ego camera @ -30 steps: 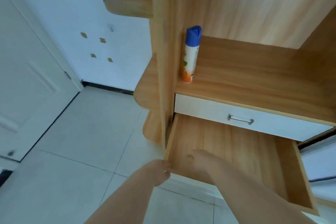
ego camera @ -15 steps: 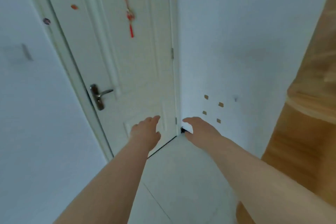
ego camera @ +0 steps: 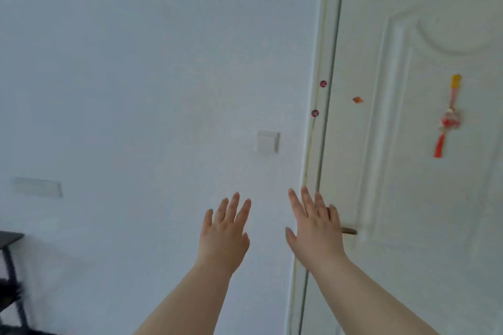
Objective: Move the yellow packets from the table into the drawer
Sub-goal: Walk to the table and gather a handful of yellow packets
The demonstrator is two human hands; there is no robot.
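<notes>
My left hand (ego camera: pixel 224 234) and my right hand (ego camera: pixel 315 228) are both raised in front of me at the lower middle of the view, fingers spread, holding nothing. They hang in front of a white wall and a door frame. No yellow packets, table top or drawer show in this view.
A white door (ego camera: pixel 424 144) fills the right side, with its handle (ego camera: pixel 349 231) partly behind my right hand and a red tassel ornament (ego camera: pixel 449 117) hanging on it. A light switch (ego camera: pixel 268 141) sits on the wall. A dark table edge and leg (ego camera: pixel 9 255) show at the far left.
The view has swung left, from the open wooden drawer past the door to the wall. My hands left the drawer and rose, fingers spreading wider.
</notes>
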